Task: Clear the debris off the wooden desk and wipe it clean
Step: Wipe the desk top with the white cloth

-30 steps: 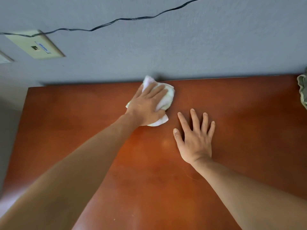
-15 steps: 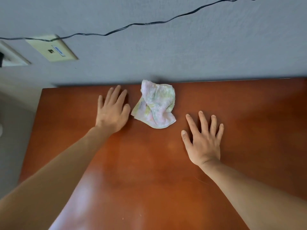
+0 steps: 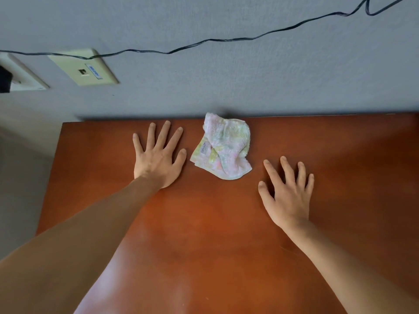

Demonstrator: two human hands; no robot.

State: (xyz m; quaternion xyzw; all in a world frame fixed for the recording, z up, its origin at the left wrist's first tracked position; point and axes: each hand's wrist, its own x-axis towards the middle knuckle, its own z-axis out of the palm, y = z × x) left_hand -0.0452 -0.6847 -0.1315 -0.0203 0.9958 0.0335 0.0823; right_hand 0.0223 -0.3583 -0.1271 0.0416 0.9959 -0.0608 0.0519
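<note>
The cloth [image 3: 223,147] is lying crumpled near the far edge of the wooden desk [image 3: 204,234], a small terry rag in pale pink, yellow and green with a little grey label showing on its left fold. I am resting my left hand [image 3: 158,155] flat on the wood just beside it, fingers spread wide, gripping nothing. My right hand [image 3: 286,189] is lying palm down too, open and empty, near the cloth's lower right corner but apart from it. A second ago my left hand was pressing on the cloth; now it is sitting off to the left, and the rag is lying bare between my hands.
</note>
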